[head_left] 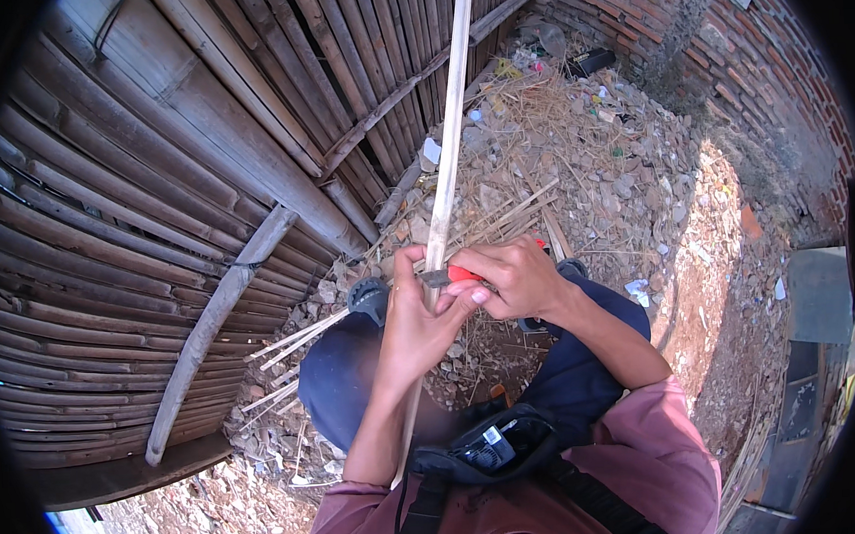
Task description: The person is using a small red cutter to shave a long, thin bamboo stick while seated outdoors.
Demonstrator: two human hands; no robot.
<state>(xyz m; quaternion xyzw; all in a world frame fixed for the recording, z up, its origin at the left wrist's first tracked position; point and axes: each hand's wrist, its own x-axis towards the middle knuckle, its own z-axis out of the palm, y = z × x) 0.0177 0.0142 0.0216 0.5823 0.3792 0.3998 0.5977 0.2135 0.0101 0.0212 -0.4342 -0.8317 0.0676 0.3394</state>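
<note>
Seen from above, a person in a pink shirt [664,448] and dark blue trousers [342,380] is low over rubble-strewn ground [615,192], knees apart. A long, pale bamboo strip [451,151] runs upright through the middle of the view, from the top edge down between the legs. The left hand [420,317] grasps this strip, index finger curled around it and thumb stretched toward the other hand. The right hand [516,275] is closed around the red handle of a knife [463,273], whose grey blade lies across the strip, touching it, just beside the left fingers. A black pouch [436,462] sits at the waist, open at the top. Loose thin strips [511,211] lie on the ground beyond the hands, and more lie left of the knees. On the left rises a bamboo-pole wall [111,233]; a red brick wall [781,70] curves along the upper right
</note>
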